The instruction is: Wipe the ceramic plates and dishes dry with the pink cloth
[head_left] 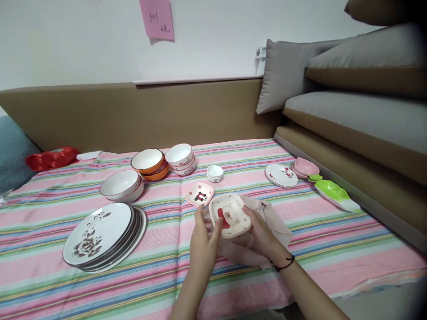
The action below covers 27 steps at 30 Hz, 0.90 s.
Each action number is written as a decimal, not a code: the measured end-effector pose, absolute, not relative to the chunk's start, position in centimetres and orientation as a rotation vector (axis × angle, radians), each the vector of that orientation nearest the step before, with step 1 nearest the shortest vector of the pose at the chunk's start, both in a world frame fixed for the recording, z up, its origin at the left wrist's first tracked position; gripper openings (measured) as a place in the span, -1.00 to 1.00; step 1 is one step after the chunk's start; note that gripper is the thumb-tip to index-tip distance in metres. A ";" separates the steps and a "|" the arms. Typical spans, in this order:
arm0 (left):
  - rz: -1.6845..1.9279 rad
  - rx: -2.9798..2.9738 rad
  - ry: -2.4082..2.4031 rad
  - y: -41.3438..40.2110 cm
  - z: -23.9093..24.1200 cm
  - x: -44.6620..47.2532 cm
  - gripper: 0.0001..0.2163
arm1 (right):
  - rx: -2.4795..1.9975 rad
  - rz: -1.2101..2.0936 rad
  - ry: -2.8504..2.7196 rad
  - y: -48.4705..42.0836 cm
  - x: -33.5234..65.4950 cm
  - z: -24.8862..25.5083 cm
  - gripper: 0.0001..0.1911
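Note:
Between my hands is a cream square-rimmed bowl (234, 216) with a bear in red and small dots printed inside, tilted toward me. My left hand (204, 238) grips its left side, thumb at the rim. Closed on the right side is my right hand (262, 233), a dark band around its wrist. A pale pinkish cloth (278, 224) spreads behind and below the bowl, around my right hand; whether the fingers also pinch it is hidden. Just beyond the bowl, a pink dotted dish (196, 192) with a cat print lies on the striped cloth.
On the striped tablecloth (160, 275), a stack of flower-patterned plates (96, 235) stands left, near white bowls (122, 184), orange bowls (148, 162) and more white bowls (180, 155). Tiny dishes (215, 172) stand mid-back. White plates (281, 174), pink bowls (306, 167), a green dish (335, 193) and cushions (360, 111) are right.

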<state>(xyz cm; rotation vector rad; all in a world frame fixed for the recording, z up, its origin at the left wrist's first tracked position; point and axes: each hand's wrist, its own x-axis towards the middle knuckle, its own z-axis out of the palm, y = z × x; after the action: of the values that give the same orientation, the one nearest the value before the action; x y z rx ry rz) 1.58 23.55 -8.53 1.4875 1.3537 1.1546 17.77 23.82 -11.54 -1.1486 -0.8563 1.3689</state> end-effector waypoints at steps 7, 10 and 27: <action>1.001 0.573 1.023 24.6 -9.9 2.9 -0.65 | -1.142 1.176 -1.121 24.3 17.3 -11.3 -0.55; 1.066 0.570 0.938 24.7 -10.0 3.2 -0.53 | -1.095 1.257 -1.138 24.3 16.8 -10.9 -0.61; 0.967 0.958 1.123 25.3 -10.2 0.8 -0.60 | -1.131 1.214 -1.184 23.5 18.4 -10.3 -0.63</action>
<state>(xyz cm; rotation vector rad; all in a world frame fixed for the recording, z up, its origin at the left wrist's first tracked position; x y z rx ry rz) 0.83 25.28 -10.19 0.9584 1.1226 0.9673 18.36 23.46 -10.34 -1.1308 -1.1841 1.2139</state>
